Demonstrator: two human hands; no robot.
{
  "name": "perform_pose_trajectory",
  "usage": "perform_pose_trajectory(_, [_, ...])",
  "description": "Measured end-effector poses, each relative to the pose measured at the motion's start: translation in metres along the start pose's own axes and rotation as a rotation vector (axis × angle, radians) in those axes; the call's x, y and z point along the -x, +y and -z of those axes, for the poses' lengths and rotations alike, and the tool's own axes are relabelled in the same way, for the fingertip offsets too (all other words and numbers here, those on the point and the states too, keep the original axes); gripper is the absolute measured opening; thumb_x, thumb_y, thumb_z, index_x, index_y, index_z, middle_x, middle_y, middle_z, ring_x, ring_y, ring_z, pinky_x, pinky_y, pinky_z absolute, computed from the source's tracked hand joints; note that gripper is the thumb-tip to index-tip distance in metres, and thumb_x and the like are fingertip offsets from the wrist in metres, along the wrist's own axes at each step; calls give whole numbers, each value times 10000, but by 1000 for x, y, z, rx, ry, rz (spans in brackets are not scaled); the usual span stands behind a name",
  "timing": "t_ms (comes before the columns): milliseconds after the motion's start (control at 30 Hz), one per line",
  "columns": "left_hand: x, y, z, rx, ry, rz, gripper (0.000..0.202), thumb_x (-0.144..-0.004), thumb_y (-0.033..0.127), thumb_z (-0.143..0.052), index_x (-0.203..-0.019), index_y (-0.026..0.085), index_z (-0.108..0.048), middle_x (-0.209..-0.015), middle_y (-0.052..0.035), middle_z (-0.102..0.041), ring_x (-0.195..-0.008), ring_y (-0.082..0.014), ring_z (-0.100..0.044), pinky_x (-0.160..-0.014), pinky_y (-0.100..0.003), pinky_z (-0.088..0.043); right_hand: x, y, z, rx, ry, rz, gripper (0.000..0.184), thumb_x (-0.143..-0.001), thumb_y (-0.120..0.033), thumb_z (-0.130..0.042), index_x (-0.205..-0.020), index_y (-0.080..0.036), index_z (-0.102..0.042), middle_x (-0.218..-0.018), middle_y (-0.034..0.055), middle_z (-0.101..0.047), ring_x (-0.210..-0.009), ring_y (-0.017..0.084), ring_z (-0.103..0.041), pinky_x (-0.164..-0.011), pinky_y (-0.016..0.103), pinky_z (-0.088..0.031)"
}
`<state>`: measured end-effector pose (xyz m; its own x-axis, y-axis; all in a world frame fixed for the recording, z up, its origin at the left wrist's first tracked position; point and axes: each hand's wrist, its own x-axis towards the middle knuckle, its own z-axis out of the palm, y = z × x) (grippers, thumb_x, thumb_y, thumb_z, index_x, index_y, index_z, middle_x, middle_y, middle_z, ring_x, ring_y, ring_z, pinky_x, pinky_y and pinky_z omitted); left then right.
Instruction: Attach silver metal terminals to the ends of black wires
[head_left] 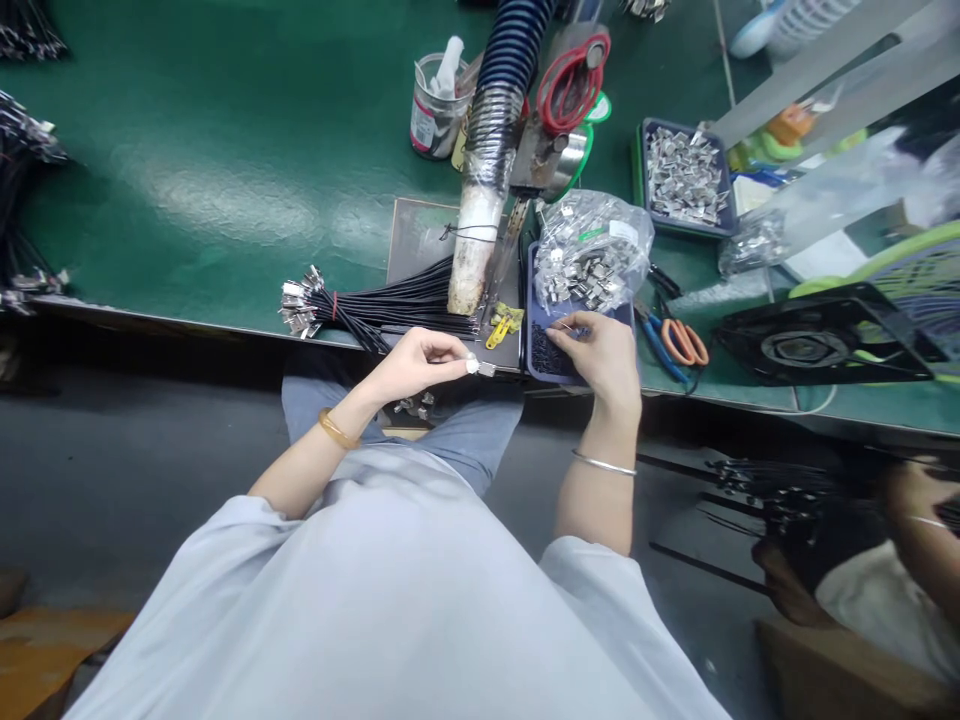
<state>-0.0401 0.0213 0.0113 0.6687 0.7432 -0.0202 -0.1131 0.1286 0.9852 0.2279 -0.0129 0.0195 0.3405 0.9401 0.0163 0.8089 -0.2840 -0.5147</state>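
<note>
My left hand [424,365] pinches a small silver metal connector piece [486,369] between thumb and fingertips, just off the bench edge. Over a blue tray [534,368], my right hand [604,358] has its thumb and index finger pressed together; whatever sits between them is too small to make out. Tiny black parts [547,352] lie in the tray beneath those fingertips. Behind them, a clear plastic bag [592,235] of metal connector pieces rests on the tray. To the left lies a tied bundle of black cables [405,295] with metal ends.
A ribbed duct hose [514,60] hangs down to the bench beside a yellow clip [504,328]. Orange-handled pliers [684,342] and a black fan [817,335] lie right. Farther back stand a tray of metal parts [686,175] and a tub [435,115]. Another person's arm [926,530] shows at right.
</note>
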Motion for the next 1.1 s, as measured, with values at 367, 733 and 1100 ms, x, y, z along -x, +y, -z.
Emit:
perform_pose_trajectory(367, [-4, -7, -5, -80, 152, -52, 225, -716, 340, -694, -737, 116, -688, -599, 30, -513, -552, -65, -413, -542, -203, -340, 20, -16, 2, -124, 168, -25, 94, -741, -284, -636, -687, -217, -597, -541, -48, -528, -477, 113, -424, -568, 278, -374])
perform_pose_trajectory(733, [-1, -13, -16, -341, 333, -101, 123, -752, 235, -619, -666, 155, -584, -597, 41, -529, -544, -70, -439, -549, -201, -359, 65, -55, -39, -726, 154, 23, 273, -770, -479, -739, -815, -211, -707, -810, 26, -737, -598, 124, -595, -565, 258, -480])
perform_pose_trajectory(1100, [4, -8, -21, -423, 327, -148, 151, -761, 254, -564, -644, 171, -517, -582, 54, -461, -536, -69, -366, -513, -187, -336, 72, -77, -51, -583, 57, 128, 342, -922, -464, -551, -696, -211, -592, -665, -7, -627, -588, 125, -542, -587, 260, -422])
